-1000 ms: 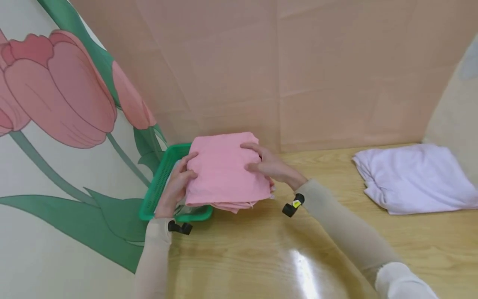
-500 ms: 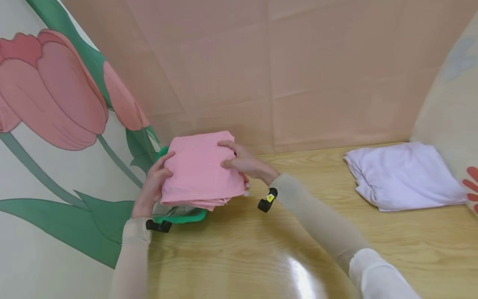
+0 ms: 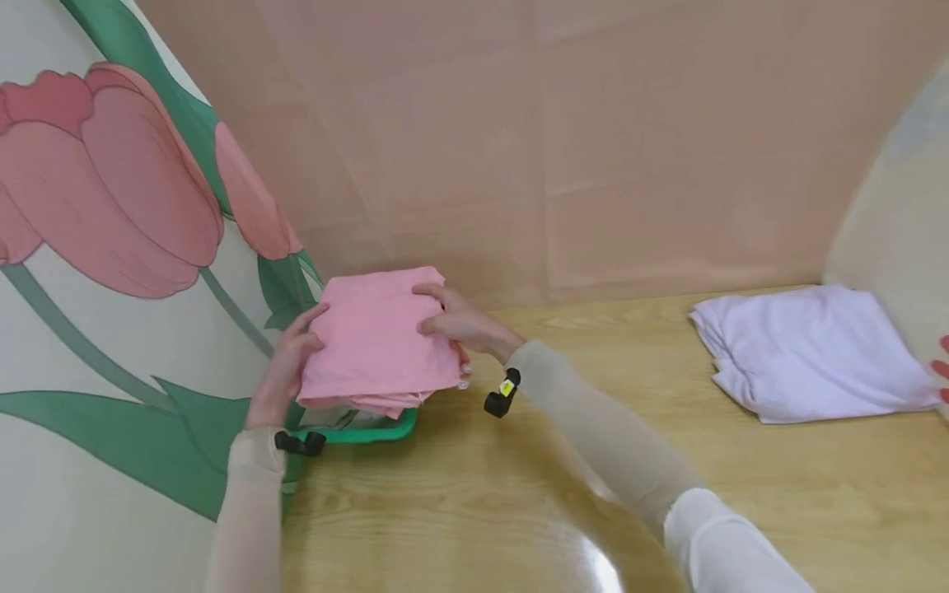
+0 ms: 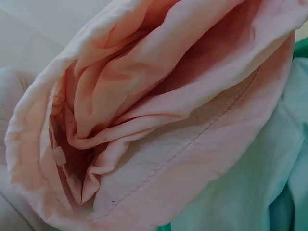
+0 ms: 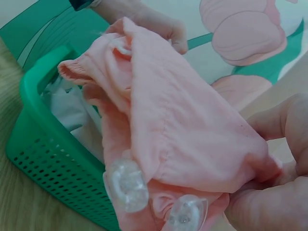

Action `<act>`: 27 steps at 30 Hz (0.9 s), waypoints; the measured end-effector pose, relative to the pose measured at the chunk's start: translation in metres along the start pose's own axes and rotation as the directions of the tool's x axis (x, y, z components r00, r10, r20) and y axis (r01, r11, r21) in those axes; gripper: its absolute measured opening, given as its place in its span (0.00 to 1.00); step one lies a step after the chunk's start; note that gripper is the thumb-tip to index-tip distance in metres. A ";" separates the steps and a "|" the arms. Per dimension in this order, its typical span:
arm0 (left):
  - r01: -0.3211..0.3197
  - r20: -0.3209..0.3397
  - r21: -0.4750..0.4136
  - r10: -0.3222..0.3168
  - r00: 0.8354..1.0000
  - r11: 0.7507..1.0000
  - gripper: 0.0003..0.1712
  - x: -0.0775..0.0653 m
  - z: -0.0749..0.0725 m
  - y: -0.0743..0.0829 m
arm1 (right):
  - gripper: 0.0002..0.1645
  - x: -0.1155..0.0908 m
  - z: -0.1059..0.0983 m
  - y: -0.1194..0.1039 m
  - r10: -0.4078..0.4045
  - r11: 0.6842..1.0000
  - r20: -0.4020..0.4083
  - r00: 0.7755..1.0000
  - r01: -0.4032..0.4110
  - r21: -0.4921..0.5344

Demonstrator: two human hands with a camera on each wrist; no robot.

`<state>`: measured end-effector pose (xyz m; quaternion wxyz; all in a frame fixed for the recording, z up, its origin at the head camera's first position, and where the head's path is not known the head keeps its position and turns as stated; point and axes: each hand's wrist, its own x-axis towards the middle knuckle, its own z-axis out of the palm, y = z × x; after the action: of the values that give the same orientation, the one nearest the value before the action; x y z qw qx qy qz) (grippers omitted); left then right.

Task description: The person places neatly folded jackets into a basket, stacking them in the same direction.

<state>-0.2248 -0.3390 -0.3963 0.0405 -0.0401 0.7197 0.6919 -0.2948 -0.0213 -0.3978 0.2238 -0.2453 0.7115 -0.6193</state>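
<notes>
A folded pink cloth is held between both hands above a green basket, hiding most of it. My left hand grips its left side, thumb and a finger showing on top. On the opposite side my right hand pinches the edge, with other fingers hidden beneath. Stitched hems and loose inner folds of the pink cloth fill the left wrist view. In the right wrist view, clear plastic fasteners hang from its edge. Pale grey-white fabric lies inside the basket.
A folded lavender cloth lies on the right of the wooden surface. The wall with painted tulips stands close by on the left. A brownish-pink sheet covers the back.
Both hands have carried the pink cloth leftward, so it now covers more of the basket. Their grip looks the same. The lavender cloth stays in place.
</notes>
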 end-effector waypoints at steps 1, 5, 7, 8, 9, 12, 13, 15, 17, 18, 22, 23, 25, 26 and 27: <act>0.005 -0.004 0.003 -0.005 1.000 1.000 0.44 0.001 -0.002 0.000 | 0.44 0.002 0.002 0.001 0.005 1.000 -0.004 1.000 -0.005 0.011; 0.036 -0.020 0.010 -0.036 0.999 0.999 0.43 0.004 -0.009 0.001 | 0.44 0.013 0.011 0.006 0.018 0.999 -0.015 1.000 -0.018 0.048; 0.053 -0.030 0.014 -0.053 0.998 0.998 0.43 0.005 -0.014 0.000 | 0.45 0.019 0.017 0.009 0.022 0.997 -0.011 1.000 -0.021 0.079; 0.063 -0.038 0.018 -0.062 0.997 0.998 0.43 0.006 -0.017 -0.001 | 0.45 0.021 0.019 0.010 0.021 0.996 -0.012 1.000 -0.020 0.089; 0.070 -0.045 0.017 -0.070 0.997 0.997 0.43 0.007 -0.019 -0.001 | 0.46 0.024 0.021 0.010 0.021 0.995 -0.014 1.000 -0.019 0.101; 0.089 -0.062 0.032 -0.087 0.994 0.996 0.43 0.010 -0.024 -0.003 | 0.46 0.029 0.027 0.011 0.022 0.991 -0.035 0.999 -0.017 0.130; 0.093 -0.071 0.038 -0.090 0.993 0.995 0.43 0.011 -0.027 -0.004 | 0.46 0.030 0.029 0.011 0.025 0.989 -0.043 0.999 -0.019 0.145; 0.103 -0.078 0.040 -0.100 0.992 0.994 0.43 0.013 -0.031 -0.004 | 0.45 0.034 0.032 0.010 0.036 0.983 -0.049 0.998 -0.027 0.181; 0.113 -0.088 0.046 -0.109 0.990 0.993 0.44 0.014 -0.035 -0.004 | 0.45 0.038 0.036 0.010 0.055 0.972 -0.039 0.998 -0.045 0.231; 0.117 -0.093 0.048 -0.112 0.989 0.992 0.44 0.014 -0.037 -0.004 | 0.44 0.040 0.038 0.010 0.064 0.965 -0.029 0.998 -0.055 0.258; 0.133 -0.115 0.033 -0.128 0.985 0.991 0.44 0.013 -0.046 -0.004 | 0.44 0.047 0.047 0.011 0.079 0.939 0.006 0.997 -0.077 0.335; 0.133 -0.117 0.017 -0.130 0.985 0.991 0.45 0.013 -0.048 -0.005 | 0.44 0.049 0.049 0.011 0.077 0.932 0.005 0.997 -0.074 0.354; 0.130 -0.115 -0.017 -0.131 0.985 0.991 0.44 0.013 -0.051 -0.007 | 0.44 0.053 0.054 0.013 0.068 0.916 -0.018 0.998 -0.055 0.396; 0.130 -0.113 -0.028 -0.133 0.985 0.991 0.44 0.013 -0.052 -0.008 | 0.44 0.055 0.055 0.014 0.062 0.909 -0.034 0.998 -0.042 0.416; 0.129 -0.112 -0.040 -0.132 0.985 0.991 0.44 0.014 -0.054 -0.009 | 0.43 0.057 0.057 0.015 0.057 0.901 -0.052 0.997 -0.029 0.432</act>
<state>-0.2378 -0.3929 -0.4049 0.0436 -0.1275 0.7052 0.6961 -0.3047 -0.0995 -0.4210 0.2636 -0.1543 0.5688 -0.7636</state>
